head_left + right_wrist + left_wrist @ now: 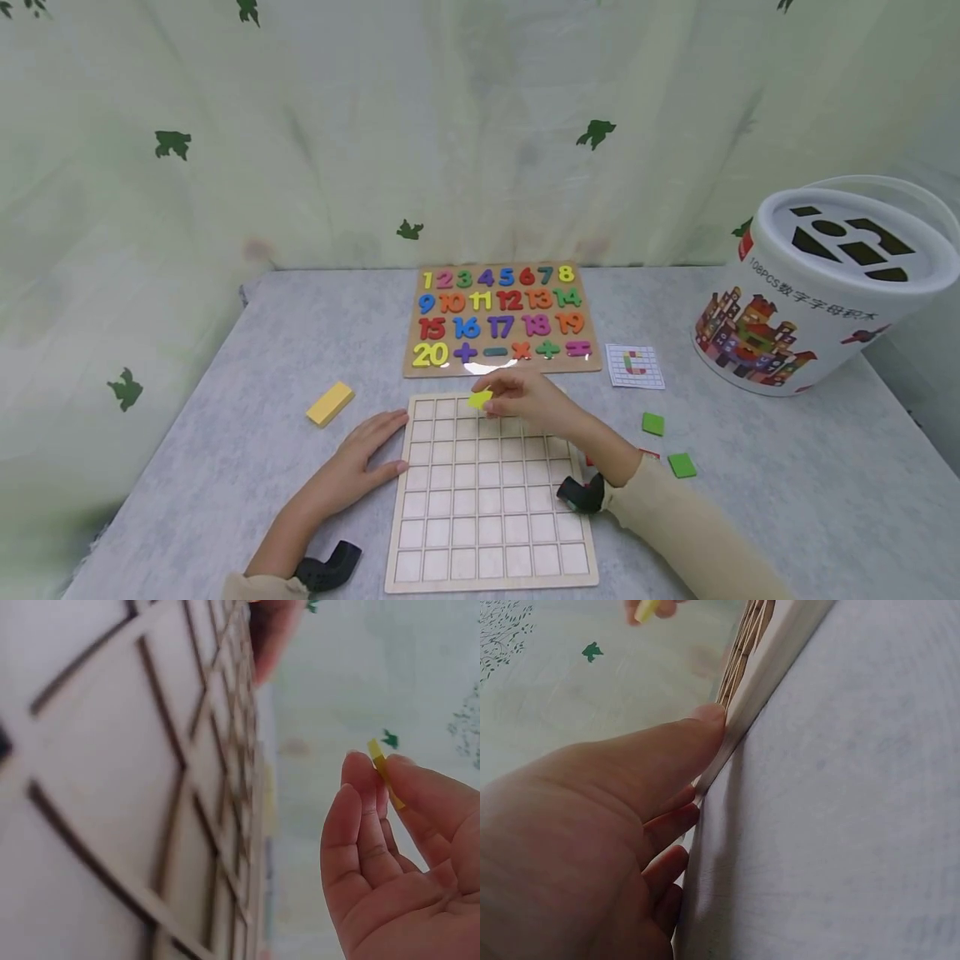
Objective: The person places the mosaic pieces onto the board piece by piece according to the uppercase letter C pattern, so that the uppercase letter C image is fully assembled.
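A pale wooden grid board [491, 500] with empty square cells lies on the grey table in front of me. My right hand [525, 400] hovers over the board's far edge and pinches a small yellow square tile [480, 399] between thumb and fingers; the tile's edge [384, 771] shows at my fingertips in the right wrist view. My left hand [367, 454] lies flat on the table with straight fingers pressed against the board's left edge [739, 724].
A number puzzle board [501, 321] lies behind the grid. A yellow rectangular block [330, 403] sits at the left. Two green tiles [653, 423] [682, 465] and a pattern card [635, 365] lie at the right. A white toy bucket [813, 287] stands far right.
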Tool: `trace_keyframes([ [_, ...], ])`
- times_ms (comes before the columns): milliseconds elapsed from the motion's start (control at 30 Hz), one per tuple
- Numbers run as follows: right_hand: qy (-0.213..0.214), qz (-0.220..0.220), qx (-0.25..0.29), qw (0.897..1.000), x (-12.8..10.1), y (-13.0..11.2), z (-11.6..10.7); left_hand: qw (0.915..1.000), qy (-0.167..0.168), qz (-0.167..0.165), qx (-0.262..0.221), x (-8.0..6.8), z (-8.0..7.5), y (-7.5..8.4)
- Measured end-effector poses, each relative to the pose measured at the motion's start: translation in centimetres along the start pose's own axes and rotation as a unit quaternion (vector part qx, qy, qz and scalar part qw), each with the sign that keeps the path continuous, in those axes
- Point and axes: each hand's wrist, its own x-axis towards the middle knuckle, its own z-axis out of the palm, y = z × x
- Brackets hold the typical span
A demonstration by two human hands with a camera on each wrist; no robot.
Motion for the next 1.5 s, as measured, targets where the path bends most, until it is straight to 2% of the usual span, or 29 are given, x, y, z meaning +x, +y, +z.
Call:
trace_keyframes([
  [300,-0.028,0.035,-0.115,0.992,0.7,1.2,1.3,0.9999,-0.006,-0.010,0.000,0.0,-0.1,0.1],
  [533,-0.045,0.016,-0.212,0.976,1.8,4.5,1.3,0.9999,-0.007,-0.011,-0.003,0.0,-0.1,0.1],
  [600,-0.050,0.012,-0.228,0.972,1.9,4.5,1.4,0.9999,-0.007,-0.012,-0.002,0.0,-0.1,0.0],
  [933,-0.061,-0.009,-0.282,0.957,2.1,4.5,1.7,0.9996,-0.016,-0.021,-0.005,0.0,-0.2,0.0],
  [1200,-0.070,-0.006,-0.300,0.951,2.1,4.2,1.9,0.9996,-0.015,-0.019,-0.012,0.0,-0.1,0.0],
  [1367,-0.081,-0.004,-0.300,0.950,1.8,4.2,1.7,0.9996,-0.015,-0.013,-0.019,0.1,-0.1,0.0],
  [1500,-0.081,0.009,-0.272,0.959,1.2,4.1,1.3,0.9995,-0.018,-0.022,-0.014,0.2,-0.1,0.1],
])
